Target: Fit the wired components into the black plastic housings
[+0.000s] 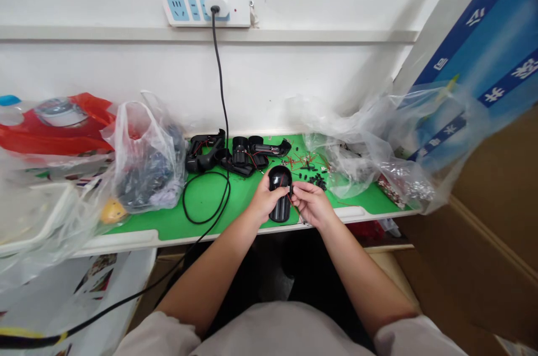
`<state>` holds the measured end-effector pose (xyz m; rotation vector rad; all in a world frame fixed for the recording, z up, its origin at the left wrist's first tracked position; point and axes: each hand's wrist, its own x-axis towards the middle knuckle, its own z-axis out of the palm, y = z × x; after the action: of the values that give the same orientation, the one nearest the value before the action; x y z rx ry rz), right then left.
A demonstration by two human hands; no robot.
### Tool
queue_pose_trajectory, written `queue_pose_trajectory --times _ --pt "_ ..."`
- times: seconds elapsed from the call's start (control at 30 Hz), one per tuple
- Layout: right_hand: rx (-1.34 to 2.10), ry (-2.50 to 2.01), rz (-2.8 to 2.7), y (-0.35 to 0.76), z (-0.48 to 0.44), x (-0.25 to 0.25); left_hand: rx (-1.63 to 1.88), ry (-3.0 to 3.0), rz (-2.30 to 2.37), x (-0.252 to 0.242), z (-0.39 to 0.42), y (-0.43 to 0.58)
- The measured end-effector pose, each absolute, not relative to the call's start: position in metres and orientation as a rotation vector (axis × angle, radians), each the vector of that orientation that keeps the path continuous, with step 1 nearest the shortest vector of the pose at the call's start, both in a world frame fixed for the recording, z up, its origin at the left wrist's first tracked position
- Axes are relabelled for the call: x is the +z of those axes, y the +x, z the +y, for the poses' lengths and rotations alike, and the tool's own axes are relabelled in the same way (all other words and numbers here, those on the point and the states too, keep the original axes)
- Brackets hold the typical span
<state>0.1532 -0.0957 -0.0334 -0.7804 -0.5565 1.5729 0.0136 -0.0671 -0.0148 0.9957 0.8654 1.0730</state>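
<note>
1. The room shows a white painted wall (294, 75) with a white ledge (210, 34) running across it. A brown cardboard box (487, 232) stands low on the right, and a tilted blue-and-white printed carton (474, 47) leans above it.
2. Against the wall sits a long bench with a bright green top (205, 199) and a white front edge (121, 241).
3. Crowding the bench are a knotted clear plastic bag (353, 143) on the right, a white translucent carrier bag (145, 160) holding dark items on the left, and a red plastic bag (46, 134) further left.
4. The carton's white characters are skewed and hard to read; no brand can be made out.
5. A white power strip with blue socket panels (205, 10) is fixed to the wall, and a black plug and cord (221, 75) drop from it to the bench.
6. Black plastic housings with red wires (239, 157) lie in a row beside the wall.
7. A glossy black oval plastic shell (279, 193) is held upright above the bench, near its front edge, with a red wire across it.
8. The left hand (264, 202) wraps it, fingers together against the shell.
9. The right hand (313, 204) meets its side, fingers closed in a pinch; what they pinch is too small to tell.
10. Small black parts (315, 179) lie scattered just beyond.
</note>
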Motion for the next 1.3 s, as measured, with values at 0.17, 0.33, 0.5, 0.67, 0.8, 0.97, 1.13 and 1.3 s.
queue_pose_trajectory --times 0.17,0.33,0.5,0.67,0.8,0.97,1.13,1.3 --pt "1.571 -0.794 -0.589 0.1538 -0.0963 -0.0325 1.061 0.972 0.844 -0.0145 -0.0677 0.0136" --pt "1.562 -0.778 -0.611 0.1534 -0.0989 -0.0308 1.082 0.980 0.857 -0.0144 -0.0669 0.0128" --pt "1.519 -0.739 -0.651 0.1516 -0.1008 -0.0317 1.120 0.967 0.836 -0.0118 -0.0675 0.0127" --pt "1.535 -0.742 -0.668 0.1518 -0.1011 -0.0315 1.132 0.927 0.841 -0.0108 -0.0679 0.0130" --pt "1.481 -0.749 -0.658 0.1502 -0.1020 -0.0313 1.123 0.975 0.864 -0.0136 -0.0670 0.0119" --pt "1.440 -0.750 -0.667 0.1479 -0.1028 -0.0315 1.166 1.156 0.913 -0.0130 -0.0674 0.0108" --pt "1.429 -0.724 -0.720 0.1478 -0.1044 -0.0302 1.182 1.383 0.897 -0.0085 -0.0685 0.0106" --pt "1.460 -0.732 -0.707 0.1517 -0.1052 -0.0311 1.237 1.434 0.880 -0.0058 -0.0687 0.0100"
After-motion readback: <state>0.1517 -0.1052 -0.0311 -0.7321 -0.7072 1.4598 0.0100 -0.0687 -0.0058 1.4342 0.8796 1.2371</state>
